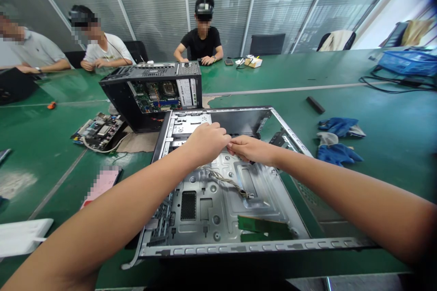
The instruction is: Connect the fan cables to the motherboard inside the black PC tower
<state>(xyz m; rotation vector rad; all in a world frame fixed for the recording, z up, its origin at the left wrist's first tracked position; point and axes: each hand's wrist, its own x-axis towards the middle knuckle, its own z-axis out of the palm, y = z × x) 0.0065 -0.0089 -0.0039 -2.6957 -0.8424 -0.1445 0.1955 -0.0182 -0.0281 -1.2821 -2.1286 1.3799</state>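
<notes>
Meeting above one open computer case, which lay flat on the green table, the person's left hand and right hand touched at the fingers. Both grips were curled narrow; whether they held anything could not be told. Inside the case lay one twisted cable bundle and two green circuit strips. One second case stood beyond, two blue gloves lay rightward, and three people sat opposite.

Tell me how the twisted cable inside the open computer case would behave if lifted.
The twisted cable would likely droop: it bends across the case floor. It looks light, being thin. It may move as one bundle, being wound together.
</notes>
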